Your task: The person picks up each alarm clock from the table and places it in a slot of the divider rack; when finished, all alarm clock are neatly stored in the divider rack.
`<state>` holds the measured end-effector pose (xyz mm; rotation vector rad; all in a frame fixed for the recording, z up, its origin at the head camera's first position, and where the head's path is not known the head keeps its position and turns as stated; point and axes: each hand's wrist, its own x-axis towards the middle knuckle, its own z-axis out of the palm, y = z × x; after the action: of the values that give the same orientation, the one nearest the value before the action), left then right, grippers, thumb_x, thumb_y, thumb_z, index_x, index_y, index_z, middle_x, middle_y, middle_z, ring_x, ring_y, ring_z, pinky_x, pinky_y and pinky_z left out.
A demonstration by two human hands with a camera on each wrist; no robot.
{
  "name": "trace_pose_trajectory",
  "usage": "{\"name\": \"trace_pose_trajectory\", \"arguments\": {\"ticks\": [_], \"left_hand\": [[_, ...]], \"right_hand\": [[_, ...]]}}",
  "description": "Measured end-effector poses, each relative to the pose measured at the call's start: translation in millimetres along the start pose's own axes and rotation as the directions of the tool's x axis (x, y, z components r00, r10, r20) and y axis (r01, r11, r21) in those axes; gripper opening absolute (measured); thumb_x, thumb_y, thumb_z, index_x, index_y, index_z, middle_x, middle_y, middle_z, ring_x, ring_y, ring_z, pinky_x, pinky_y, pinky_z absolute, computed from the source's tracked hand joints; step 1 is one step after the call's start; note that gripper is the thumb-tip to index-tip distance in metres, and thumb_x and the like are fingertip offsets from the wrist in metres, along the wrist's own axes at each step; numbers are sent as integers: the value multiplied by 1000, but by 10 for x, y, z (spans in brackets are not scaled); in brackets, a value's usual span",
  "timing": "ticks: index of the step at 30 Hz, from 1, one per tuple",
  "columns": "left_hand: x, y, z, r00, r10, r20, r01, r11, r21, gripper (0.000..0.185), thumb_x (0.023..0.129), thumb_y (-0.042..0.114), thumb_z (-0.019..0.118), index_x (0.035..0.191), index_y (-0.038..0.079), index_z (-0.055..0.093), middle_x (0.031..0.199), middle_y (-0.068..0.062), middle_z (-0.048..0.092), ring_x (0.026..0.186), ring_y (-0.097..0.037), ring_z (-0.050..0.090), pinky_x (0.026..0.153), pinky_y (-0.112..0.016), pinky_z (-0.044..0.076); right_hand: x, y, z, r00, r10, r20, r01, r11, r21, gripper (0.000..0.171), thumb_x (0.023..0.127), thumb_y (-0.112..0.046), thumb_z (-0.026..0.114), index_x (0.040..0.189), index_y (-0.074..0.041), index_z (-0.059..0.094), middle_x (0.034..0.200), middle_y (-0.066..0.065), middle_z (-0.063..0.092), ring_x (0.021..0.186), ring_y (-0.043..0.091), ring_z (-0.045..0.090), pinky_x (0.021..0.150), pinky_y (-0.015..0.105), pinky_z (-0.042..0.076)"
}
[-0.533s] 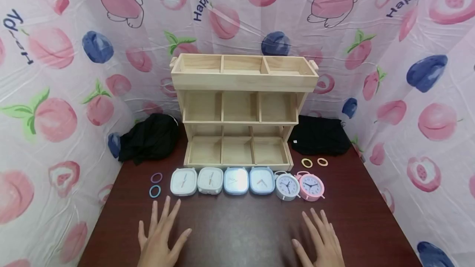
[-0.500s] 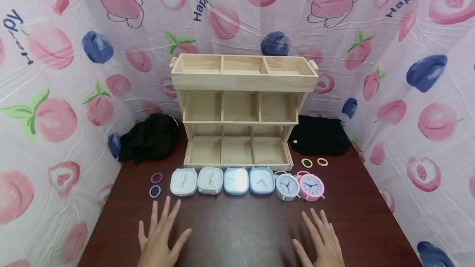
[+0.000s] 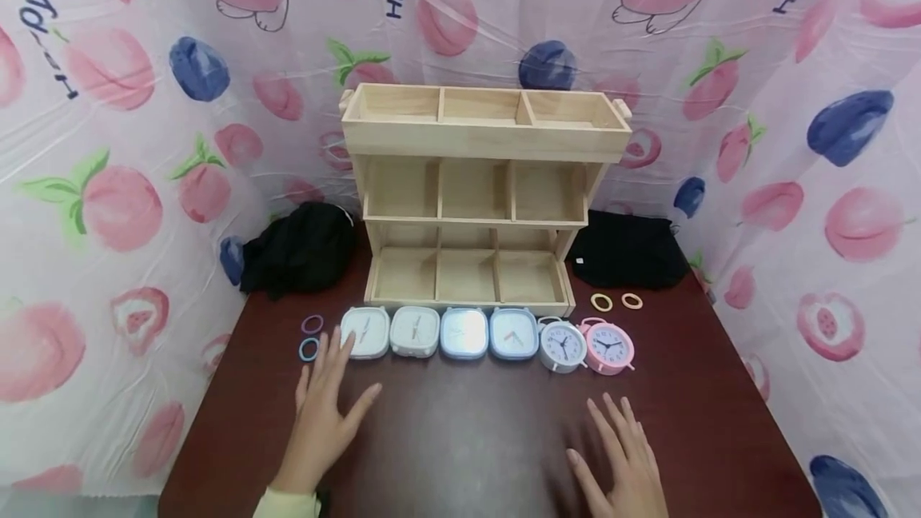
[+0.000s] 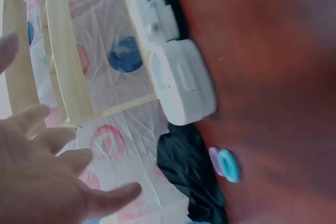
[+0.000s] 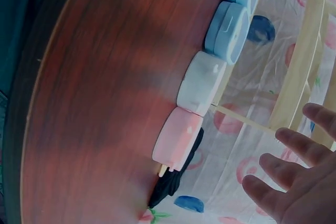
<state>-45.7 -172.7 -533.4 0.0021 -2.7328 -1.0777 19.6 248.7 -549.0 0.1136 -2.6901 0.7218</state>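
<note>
Six clocks in a row on the dark worktop [image 3: 468, 430], just in front of the wooden shelf [image 3: 475, 206]: leftmost white clock [image 3: 365, 332], then a second white one, two blue, a grey and a pink. Left hand [image 3: 325, 414] stretched forward, fingers [image 3: 338, 346] straight and spread, tips at the near left corner of the leftmost white clock, with blue ring [image 3: 309, 349] and purple ring [image 3: 312, 324] just beside. Right hand [image 3: 624, 470] low over the worktop, fingers spread, holding nothing, well short of the pink clock [image 3: 608, 346].

Bare table strip [image 3: 468, 430] before clock row [image 3: 464, 333]: passable. Shelf unit [image 3: 484, 198] blocks behind; black cloths [image 3: 298, 250] flank it.
</note>
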Motion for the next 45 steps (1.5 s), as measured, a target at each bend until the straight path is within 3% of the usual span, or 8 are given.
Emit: {"name": "trace_pose_trajectory", "arguments": {"ticks": [7, 11, 17, 20, 24, 33, 39, 45], "left_hand": [[1070, 24, 59, 973, 179, -147, -198, 973, -121, 107, 88, 23, 90, 172, 23, 23, 179, -10, 24, 166, -34, 23, 128, -69, 28], [1668, 47, 69, 979, 157, -129, -179, 965, -190, 112, 90, 23, 90, 173, 27, 16, 181, -1, 16, 168, -28, 17, 132, -61, 28], [2301, 128, 64, 994, 111, -17, -112, 966, -232, 117, 92, 34, 87, 173, 34, 2, 182, -4, 7, 168, -35, 13, 131, -62, 28], [2507, 166, 75, 995, 92, 30, -81, 962, -262, 120, 92, 37, 87, 173, 35, -2, 182, -8, 6, 167, -40, 15, 131, -65, 28], [2698, 167, 69, 994, 98, 43, -79, 942, -325, 123, 92, 32, 87, 173, 34, -5, 182, -6, 6, 167, -35, 15, 132, -63, 27], [2745, 17, -122, 998, 66, -24, -70, 880, -469, 118, 92, 15, 86, 173, 39, 4, 177, -9, 27, 161, -31, 34, 124, -59, 42], [2718, -27, -127, 995, 68, -72, -94, 876, -472, 114, 93, 14, 85, 173, 35, 7, 174, -7, 36, 157, -31, 42, 121, -58, 46], [2670, -28, -13, 995, 77, -67, -100, 878, -469, 110, 94, 14, 84, 172, 38, 10, 172, -9, 39, 155, -35, 45, 118, -60, 48]], "right_hand": [[-53, 162, 47, 998, -20, -65, 21, 1000, 22, 85, 81, -21, 89, 159, -25, 53, 163, 14, 52, 167, 17, 21, 136, 27, 7], [-122, 228, 73, 997, 15, -82, -14, 1000, 13, 86, 80, -21, 91, 158, -27, 55, 159, 16, 54, 164, 25, 30, 137, 33, 13], [-183, 351, 136, 993, 4, -118, -4, 1000, 8, 90, 72, -19, 94, 155, -23, 59, 154, 21, 59, 163, 21, 33, 127, 12, 13], [-161, 378, 129, 995, 77, -57, -78, 997, -14, 88, 74, -22, 96, 154, -20, 59, 155, 23, 56, 157, 38, 42, 132, 39, 33], [12, 436, 98, 987, 154, 52, -151, 986, -71, 86, 80, -25, 95, 155, -14, 55, 157, 26, 49, 143, 55, 47, 102, 78, 47], [869, 858, 249, 999, 43, -17, -43, 999, -25, 87, 76, -11, 96, 152, -1, 54, 162, 33, 40, 140, 58, 47, 106, 77, 45], [1376, 1111, 254, 973, 136, 187, -134, 991, -20, 93, 83, -16, 92, 162, -10, 44, 173, 26, 24, 153, 56, 31, 118, 78, 35], [1494, 1256, 211, 930, 138, 340, -142, 990, -15, 90, 85, -16, 90, 162, -6, 43, 166, 29, 37, 149, 53, 39, 120, 75, 37]]}}
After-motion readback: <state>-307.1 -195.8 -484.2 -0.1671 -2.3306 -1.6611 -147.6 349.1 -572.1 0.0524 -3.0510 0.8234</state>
